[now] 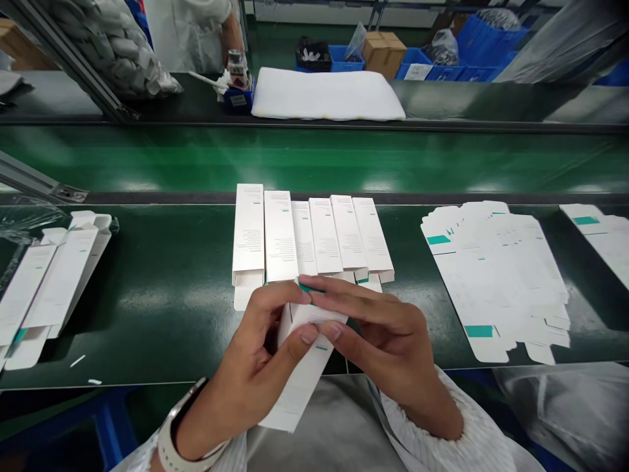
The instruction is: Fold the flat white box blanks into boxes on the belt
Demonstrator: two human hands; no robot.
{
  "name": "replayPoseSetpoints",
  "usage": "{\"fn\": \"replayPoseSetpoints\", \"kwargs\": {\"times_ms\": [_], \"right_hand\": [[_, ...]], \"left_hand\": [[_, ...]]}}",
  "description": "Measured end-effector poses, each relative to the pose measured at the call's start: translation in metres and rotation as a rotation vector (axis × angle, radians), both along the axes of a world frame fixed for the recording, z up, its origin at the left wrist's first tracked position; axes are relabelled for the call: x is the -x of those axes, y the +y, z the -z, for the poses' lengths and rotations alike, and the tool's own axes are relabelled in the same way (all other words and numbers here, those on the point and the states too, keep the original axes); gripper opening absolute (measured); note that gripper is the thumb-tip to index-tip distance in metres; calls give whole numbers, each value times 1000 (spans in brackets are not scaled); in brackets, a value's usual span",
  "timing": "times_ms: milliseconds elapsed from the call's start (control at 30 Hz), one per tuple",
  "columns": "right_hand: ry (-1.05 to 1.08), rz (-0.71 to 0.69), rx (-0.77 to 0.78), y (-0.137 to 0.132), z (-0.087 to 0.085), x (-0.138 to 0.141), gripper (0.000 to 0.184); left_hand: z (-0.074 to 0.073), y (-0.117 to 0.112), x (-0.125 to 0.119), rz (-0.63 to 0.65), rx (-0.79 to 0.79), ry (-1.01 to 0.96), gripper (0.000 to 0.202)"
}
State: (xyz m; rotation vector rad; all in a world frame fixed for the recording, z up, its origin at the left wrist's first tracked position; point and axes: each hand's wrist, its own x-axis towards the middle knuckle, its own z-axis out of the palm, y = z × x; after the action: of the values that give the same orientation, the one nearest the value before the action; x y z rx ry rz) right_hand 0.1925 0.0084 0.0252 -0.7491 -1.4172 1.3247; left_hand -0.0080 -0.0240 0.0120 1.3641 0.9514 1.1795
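Holding a white box (299, 387) over the front edge of the table (171, 282), near end toward the wearer; left hand (260, 347) grips its side, right hand (388, 328) lays fingers across the far end, both thumbs on the upper face, probably to steady it while pressing that end; row of boxes (322, 236) just beyond, flat cartons (501, 282) at right, likely set apart for easy reach

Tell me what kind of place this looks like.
Probably a factory packing line: what looks like a green conveyor belt runs behind the dark workbench, which holds flat white cartons and a row of folded boxes, with blue bins beyond.
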Motion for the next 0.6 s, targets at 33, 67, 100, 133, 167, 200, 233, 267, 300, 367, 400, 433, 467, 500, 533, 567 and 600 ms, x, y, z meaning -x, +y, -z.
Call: {"fn": "replayPoseSetpoints", "kwargs": {"times_ms": [33,67,100,133,167,200,233,267,300,367,400,433,467,500,533,567,600], "right_hand": [[11,-8,-14,0,3,0,43],[18,-19,-8,-1,6,1,45],[24,-45,27,-3,9,2,50],[34,-79,90,-6,12,5,63],[50,-111,165,-9,15,8,81],[78,-133,234,-14,18,11,99],[111,-146,291,-18,20,13,111],[144,-143,323,-20,22,15,114],[165,-110,337,-21,23,15,107],[148,70,347,-15,25,12,81],[116,196,357,-7,26,9,72],[72,327,365,4,28,7,66],[18,433,365,17,30,5,63],[-54,485,357,31,34,6,65],[-135,485,336,45,38,9,71],[-214,450,312,59,41,14,78],[-284,400,287,70,45,20,85]], "left_hand": [[1,0,-1,-10,-24,-13,39],[1,-1,-2,-25,-43,-27,39],[0,-1,-4,-47,-50,-43,40],[-1,0,-6,-76,-54,-68,41],[-3,0,-8,-110,-73,-102,42],[-6,2,-9,-142,-96,-135,43],[-8,5,-9,-163,-120,-158,45],[-10,8,-8,-173,-156,-158,48],[-10,12,-5,-183,-201,-135,52],[-7,24,5,-254,-303,-21,57],[-2,30,12,-321,-343,53,57],[3,36,19,-400,-344,117,57],[8,43,26,-467,-286,155,56],[14,48,31,-501,-167,155,57],[18,53,35,-501,-20,126,61],[21,57,37,-481,123,80,67],[23,60,38,-457,229,37,72]]}}
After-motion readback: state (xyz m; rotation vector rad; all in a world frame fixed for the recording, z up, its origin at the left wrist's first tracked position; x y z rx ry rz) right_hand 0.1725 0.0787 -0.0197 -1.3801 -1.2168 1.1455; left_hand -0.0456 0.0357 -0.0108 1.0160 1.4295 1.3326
